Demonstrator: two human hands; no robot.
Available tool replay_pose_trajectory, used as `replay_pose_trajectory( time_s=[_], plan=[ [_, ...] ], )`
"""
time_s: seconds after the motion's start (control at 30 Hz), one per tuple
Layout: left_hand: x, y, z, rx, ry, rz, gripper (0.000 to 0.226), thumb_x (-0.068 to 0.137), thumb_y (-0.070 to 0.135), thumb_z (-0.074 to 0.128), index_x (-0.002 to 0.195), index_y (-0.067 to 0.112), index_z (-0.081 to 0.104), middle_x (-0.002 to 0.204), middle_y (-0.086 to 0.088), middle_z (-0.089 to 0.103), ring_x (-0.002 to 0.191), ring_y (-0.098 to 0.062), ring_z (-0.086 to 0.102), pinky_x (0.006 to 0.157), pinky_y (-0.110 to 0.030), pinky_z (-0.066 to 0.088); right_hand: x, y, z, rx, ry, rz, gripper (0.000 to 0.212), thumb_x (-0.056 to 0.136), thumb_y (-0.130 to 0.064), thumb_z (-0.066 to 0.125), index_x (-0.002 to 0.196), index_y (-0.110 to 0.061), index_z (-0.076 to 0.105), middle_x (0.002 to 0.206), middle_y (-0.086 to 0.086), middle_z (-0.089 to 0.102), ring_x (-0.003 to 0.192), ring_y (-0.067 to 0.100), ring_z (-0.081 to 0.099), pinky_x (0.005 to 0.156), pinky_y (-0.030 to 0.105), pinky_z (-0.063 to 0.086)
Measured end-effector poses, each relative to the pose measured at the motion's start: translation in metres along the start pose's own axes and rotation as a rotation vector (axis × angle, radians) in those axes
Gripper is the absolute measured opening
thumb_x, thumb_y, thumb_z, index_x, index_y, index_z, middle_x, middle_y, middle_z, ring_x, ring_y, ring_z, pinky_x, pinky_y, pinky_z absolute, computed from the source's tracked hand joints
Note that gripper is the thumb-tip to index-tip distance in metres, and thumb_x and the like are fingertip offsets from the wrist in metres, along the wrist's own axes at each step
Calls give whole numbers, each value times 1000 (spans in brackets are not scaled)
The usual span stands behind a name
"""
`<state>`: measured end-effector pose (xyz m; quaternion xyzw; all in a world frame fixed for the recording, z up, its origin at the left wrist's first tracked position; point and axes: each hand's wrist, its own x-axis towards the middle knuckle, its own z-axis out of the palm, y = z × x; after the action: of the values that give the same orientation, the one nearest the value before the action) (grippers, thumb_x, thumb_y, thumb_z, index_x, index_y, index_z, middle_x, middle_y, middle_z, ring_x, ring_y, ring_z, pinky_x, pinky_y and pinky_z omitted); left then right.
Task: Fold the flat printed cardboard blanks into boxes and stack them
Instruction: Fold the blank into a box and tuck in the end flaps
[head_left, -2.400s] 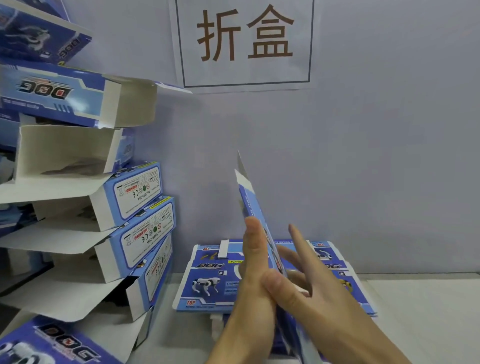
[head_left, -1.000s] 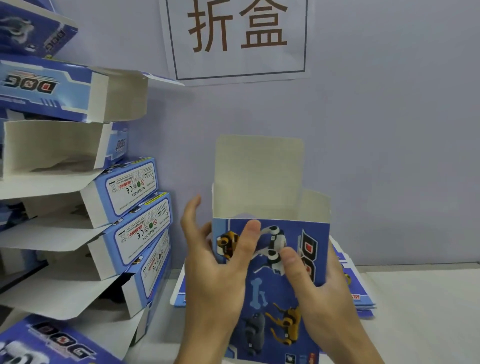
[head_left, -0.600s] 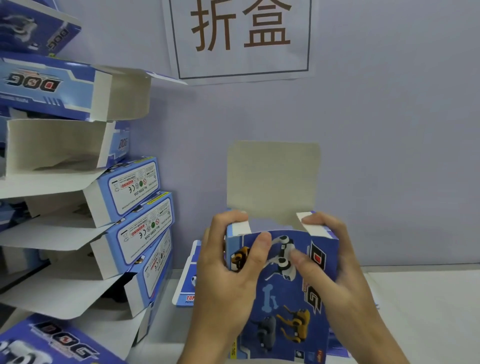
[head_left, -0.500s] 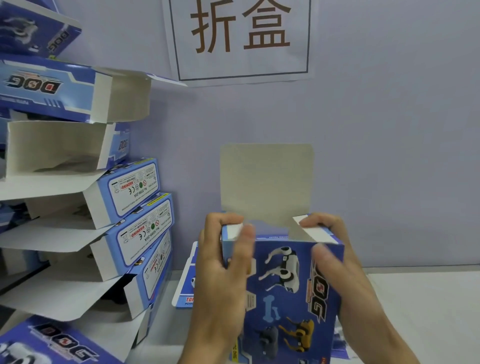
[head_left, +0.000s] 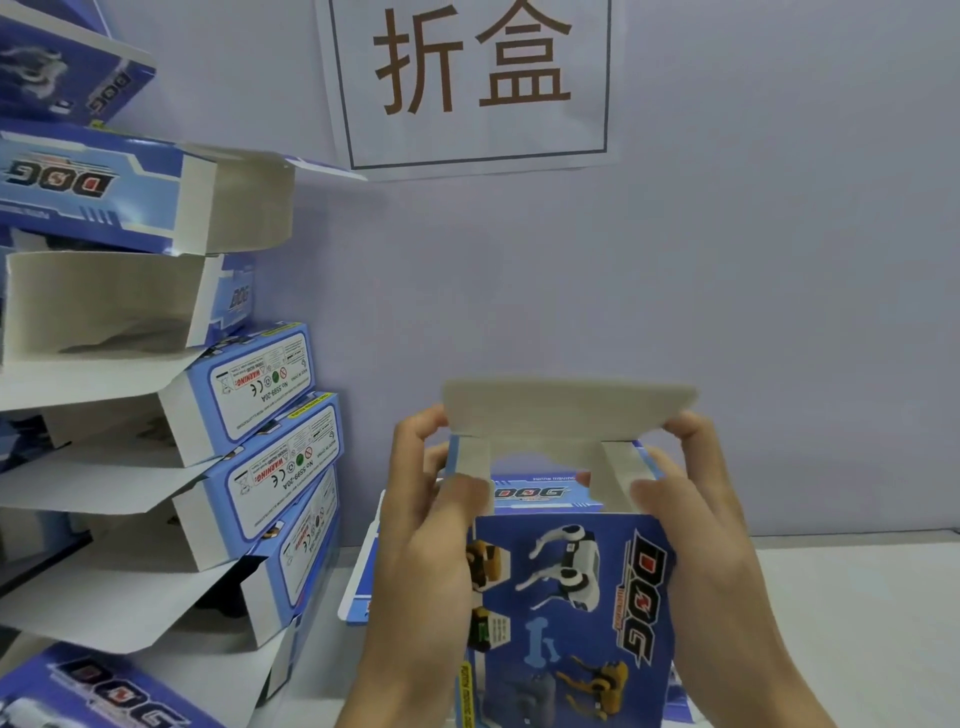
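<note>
A blue printed box (head_left: 571, 597) with robot dogs and "DOG" lettering stands upright in front of me. My left hand (head_left: 421, 561) grips its left side, thumb pressing the left side flap down. My right hand (head_left: 711, 561) grips the right side, thumb on the right side flap. The grey lid flap (head_left: 566, 410) tilts forward over the open top, with fingertips of both hands behind it. Behind the box, mostly hidden, lies the stack of flat blanks (head_left: 363, 592) on the white table.
A tall leaning stack of folded boxes (head_left: 249, 452) with open flaps fills the left side. One more folded box (head_left: 104, 696) lies at the bottom left. A paper sign (head_left: 472, 83) hangs on the lilac wall. White table surface (head_left: 857, 623) shows at the right.
The flat blank was opened into an upright box. Both side flaps were folded inward, and the lid flap, upright half a second ago, now tips forward over the opening.
</note>
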<state>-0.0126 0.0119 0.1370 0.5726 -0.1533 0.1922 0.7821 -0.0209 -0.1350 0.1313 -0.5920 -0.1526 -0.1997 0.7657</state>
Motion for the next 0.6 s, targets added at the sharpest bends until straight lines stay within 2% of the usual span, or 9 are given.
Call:
replay_pose_trajectory(
  time_s=[0.07,0.1,0.13,0.23,0.27,0.37,0.4,0.5,0.6],
  plan=[
    [-1,-2,-1,-37,4,7,27,78,47,57,96,30,65,101,-10,72,83,-35,67,65,-55,51,5,-3,-2,55,61,29,24,92,-9,48,83,-30,59,94,1,71,66,24,70,55,30,51],
    [-2,-1,-1,-106,-2,-16,36,73,54,58,93,25,66,100,-14,73,80,-35,68,65,-50,50,6,-3,-6,118,70,54,20,91,-8,51,80,-23,59,99,5,72,67,24,69,57,32,50],
    [-3,-1,-1,-186,-5,-58,46,69,60,62,92,21,66,99,-17,74,79,-35,70,66,-46,53,8,-8,-3,189,76,88,7,85,-21,58,79,-17,58,109,10,71,75,29,69,64,38,49],
    [-6,0,-3,-185,-60,-62,54,61,69,70,88,21,66,94,-12,76,78,-30,73,62,-41,59,7,-12,-4,181,14,109,72,40,-60,84,81,-8,55,119,15,67,95,41,63,85,53,45],
    [-4,-2,-4,-130,-75,-43,49,61,63,73,89,24,64,92,-8,75,79,-28,73,64,-43,59,4,-10,-1,138,41,87,75,37,-60,86,83,-10,55,120,13,66,94,40,65,82,53,48],
    [-1,-8,-11,-17,-194,26,38,68,49,65,102,32,63,103,-3,70,91,-44,67,74,-62,52,-5,2,-5,112,6,-11,16,72,-26,58,87,-20,62,123,0,66,92,31,72,58,37,57],
    [0,-8,-13,26,-228,72,35,73,47,62,105,33,65,109,-2,68,98,-49,63,79,-69,49,-9,4,-7,86,-11,-44,19,74,-21,53,89,-23,64,124,-3,66,94,32,72,58,35,57],
    [2,-8,-19,151,-244,166,29,80,52,58,96,32,72,123,12,63,124,-35,56,95,-72,41,-10,2,-14,69,-65,-57,23,77,-22,52,90,-23,71,129,-6,63,101,33,70,64,37,57],
    [3,-5,-22,161,-297,125,43,71,72,69,95,37,72,130,18,58,133,-30,51,85,-59,54,-8,-2,-18,60,-142,10,29,68,-46,72,88,-25,73,130,-8,61,107,32,68,72,46,59]
  ],
)
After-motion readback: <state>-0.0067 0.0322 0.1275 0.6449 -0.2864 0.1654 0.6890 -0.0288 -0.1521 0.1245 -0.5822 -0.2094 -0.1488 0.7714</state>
